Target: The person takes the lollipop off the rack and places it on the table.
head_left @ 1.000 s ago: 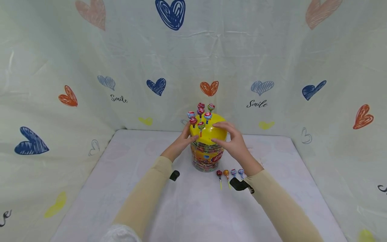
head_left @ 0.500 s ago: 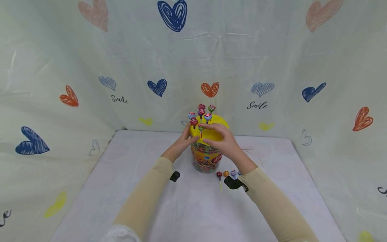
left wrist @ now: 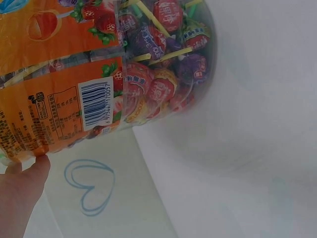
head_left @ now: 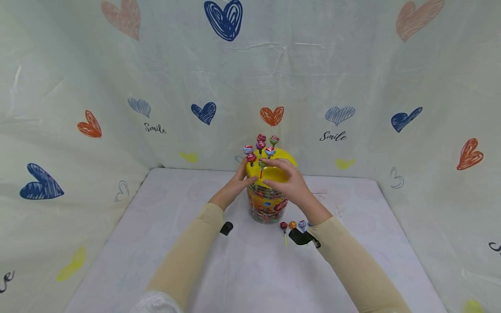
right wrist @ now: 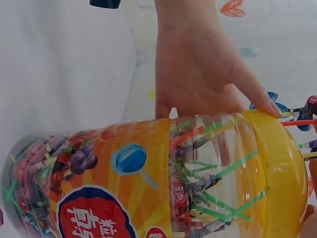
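Note:
A clear jar [head_left: 267,205] of wrapped lollipops with an orange label stands upright on the table, topped by a yellow lid [right wrist: 285,168]. Several lollipops stick up from the lid by their sticks, mostly on its left half. My left hand [head_left: 233,185] grips the jar at its upper left, thumb in front at the lid's edge. Over the lid's front, my right hand [head_left: 289,179] is held in a loose C shape. Its upper fingers meet the head of a green lollipop [head_left: 262,164] on a red stick; its thumb is lower, near the lid.
On the table [head_left: 242,269], in front of the jar to the right, lie a dark red lollipop [head_left: 283,225], an orange one [head_left: 292,224] and a blue one [head_left: 302,224], partly behind the right wrist's black mount [head_left: 300,237]. A heart-printed sheet [head_left: 235,78] hangs behind.
My right hand has moved left over the lid, up to the green lollipop, which has shifted very slightly right. My left hand keeps its grip on the jar.

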### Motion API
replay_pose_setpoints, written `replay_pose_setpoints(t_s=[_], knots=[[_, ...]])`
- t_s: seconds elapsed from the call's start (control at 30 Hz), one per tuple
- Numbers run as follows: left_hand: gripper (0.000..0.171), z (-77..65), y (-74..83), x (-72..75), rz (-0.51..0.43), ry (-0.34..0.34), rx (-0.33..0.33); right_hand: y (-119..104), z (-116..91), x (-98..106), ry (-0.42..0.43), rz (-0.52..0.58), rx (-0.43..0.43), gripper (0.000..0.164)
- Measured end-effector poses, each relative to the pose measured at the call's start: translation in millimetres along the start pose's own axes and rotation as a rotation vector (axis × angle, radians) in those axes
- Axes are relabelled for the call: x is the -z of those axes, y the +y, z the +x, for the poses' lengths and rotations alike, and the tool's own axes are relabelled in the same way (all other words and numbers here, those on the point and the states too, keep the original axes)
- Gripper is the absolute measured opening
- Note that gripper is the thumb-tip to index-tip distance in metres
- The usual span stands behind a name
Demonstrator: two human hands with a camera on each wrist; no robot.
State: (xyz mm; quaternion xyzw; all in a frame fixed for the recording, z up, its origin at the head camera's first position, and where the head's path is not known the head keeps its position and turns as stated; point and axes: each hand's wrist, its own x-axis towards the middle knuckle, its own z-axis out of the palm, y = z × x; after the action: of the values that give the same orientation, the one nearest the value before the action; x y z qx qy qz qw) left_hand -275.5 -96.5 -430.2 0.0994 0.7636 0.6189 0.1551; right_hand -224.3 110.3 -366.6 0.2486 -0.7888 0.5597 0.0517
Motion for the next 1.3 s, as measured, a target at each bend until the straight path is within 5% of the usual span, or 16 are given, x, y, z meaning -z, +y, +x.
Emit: replay_pose_setpoints(t_s=[0.43, 0.63, 0.9, 1.3], knots=[[0.092, -0.4, -2.1, -0.2, -0.025, -0.005, -0.016, -4, -5, -1, 0.093, 0.109, -0.033, 0.049], [0.092, -0.7, -2.3, -2.2, -0.023, 0.016, -0.003, 6, -24, 4, 0.192, 0.273, -0.041, 0.047], [0.093, -2.2, 0.6, -2.8, -0.024, 0.025, -0.003, 33, -59, 7, 0.216, 0.298, -0.091, 0.048], [0.093, -0.5, 1.7, -3.0, -0.037, 0.031, 0.014, 82, -99, -9, 0.152, 0.279, -0.412, 0.053]])
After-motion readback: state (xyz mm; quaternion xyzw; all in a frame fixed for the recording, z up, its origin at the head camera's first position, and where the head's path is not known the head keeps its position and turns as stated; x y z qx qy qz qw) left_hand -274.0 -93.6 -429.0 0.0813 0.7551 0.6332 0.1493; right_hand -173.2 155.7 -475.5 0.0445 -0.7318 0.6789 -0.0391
